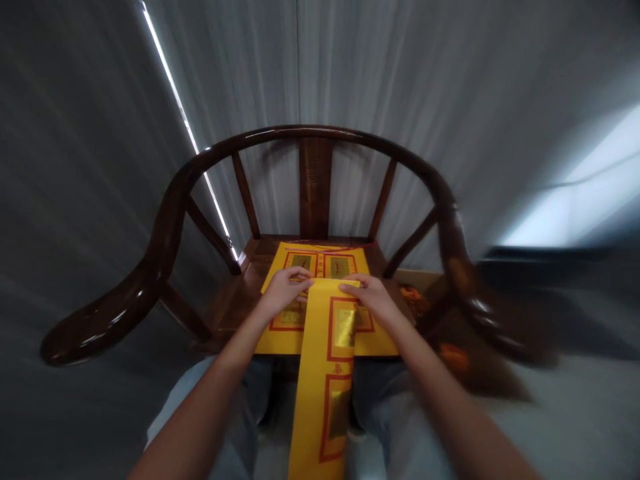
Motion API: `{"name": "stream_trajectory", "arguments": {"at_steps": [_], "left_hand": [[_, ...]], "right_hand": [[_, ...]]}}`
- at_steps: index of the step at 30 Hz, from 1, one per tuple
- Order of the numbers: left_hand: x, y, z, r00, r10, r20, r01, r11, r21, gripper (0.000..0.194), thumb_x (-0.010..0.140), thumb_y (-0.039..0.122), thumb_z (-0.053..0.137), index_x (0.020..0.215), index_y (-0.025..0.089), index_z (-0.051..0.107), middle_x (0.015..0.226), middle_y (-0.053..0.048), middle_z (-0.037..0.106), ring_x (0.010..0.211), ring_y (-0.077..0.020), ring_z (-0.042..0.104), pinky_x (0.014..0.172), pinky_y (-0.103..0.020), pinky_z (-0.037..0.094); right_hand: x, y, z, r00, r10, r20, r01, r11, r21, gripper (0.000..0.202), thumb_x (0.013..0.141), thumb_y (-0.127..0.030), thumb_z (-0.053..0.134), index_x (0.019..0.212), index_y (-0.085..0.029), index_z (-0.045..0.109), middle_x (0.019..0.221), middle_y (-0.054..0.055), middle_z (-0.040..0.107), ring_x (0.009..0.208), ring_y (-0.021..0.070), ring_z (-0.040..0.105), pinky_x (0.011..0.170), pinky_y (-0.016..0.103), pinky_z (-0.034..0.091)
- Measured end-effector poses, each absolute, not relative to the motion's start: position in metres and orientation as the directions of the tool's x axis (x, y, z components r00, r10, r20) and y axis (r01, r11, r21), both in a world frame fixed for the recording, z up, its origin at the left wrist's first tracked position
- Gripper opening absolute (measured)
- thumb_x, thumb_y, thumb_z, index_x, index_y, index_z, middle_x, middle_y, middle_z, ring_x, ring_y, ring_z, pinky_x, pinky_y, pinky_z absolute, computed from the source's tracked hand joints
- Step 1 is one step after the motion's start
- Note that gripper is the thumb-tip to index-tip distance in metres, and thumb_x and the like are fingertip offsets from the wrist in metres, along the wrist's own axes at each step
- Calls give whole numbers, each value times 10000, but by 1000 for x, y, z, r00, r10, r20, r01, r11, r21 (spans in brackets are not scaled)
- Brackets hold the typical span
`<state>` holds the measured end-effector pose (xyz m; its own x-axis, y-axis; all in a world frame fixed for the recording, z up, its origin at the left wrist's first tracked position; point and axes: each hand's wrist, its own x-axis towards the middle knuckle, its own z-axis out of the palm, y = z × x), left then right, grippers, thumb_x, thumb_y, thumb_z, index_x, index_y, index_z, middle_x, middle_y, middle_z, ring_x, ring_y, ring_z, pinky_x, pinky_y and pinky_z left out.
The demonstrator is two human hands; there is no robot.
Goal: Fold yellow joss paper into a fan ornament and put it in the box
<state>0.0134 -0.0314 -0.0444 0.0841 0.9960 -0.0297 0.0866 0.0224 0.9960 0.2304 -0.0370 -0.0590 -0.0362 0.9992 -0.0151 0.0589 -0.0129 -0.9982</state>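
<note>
A long, narrow piece of yellow paper [315,373] with red frames and gold foil patches hangs from my two hands toward my lap. My left hand [287,290] pinches its upper left corner between thumb and fingers. At the upper right corner, my right hand [373,293] grips it the same way. Beneath my hands, a wider yellow printed sheet [273,343] lies on the wooden chair seat [240,293]; whether it is one sheet or a stack I cannot tell. A thin reddish stick or string [345,250] rests along its far edge.
The dark wooden chair's curved back rail [310,130] and armrests [125,287] surround the seat on the far side and both sides. Behind it stands a grey wall [260,73]. On the right floor, a brown box [480,380] has orange items [453,357] near it, blurred.
</note>
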Motion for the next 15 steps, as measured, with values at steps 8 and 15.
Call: {"name": "stream_trajectory", "arguments": {"at_steps": [8,15], "left_hand": [[16,-33,-42,36,999,-4,82,1,997,173,677,197,785,829,136,728,707,-20,697,650,-147,665,592,-280,615],[12,-33,-41,38,999,-2,104,-2,995,162,659,203,807,803,144,767,745,-40,745,699,-176,695,711,-335,627]], "right_hand": [[233,-36,-55,-78,997,6,71,11,-997,309,604,-418,788,784,-172,735,765,23,681,698,162,592,621,261,442],[240,-38,-52,-92,995,-31,64,-25,-998,345,654,-464,759,850,-179,756,834,59,723,746,199,638,627,286,480]]}}
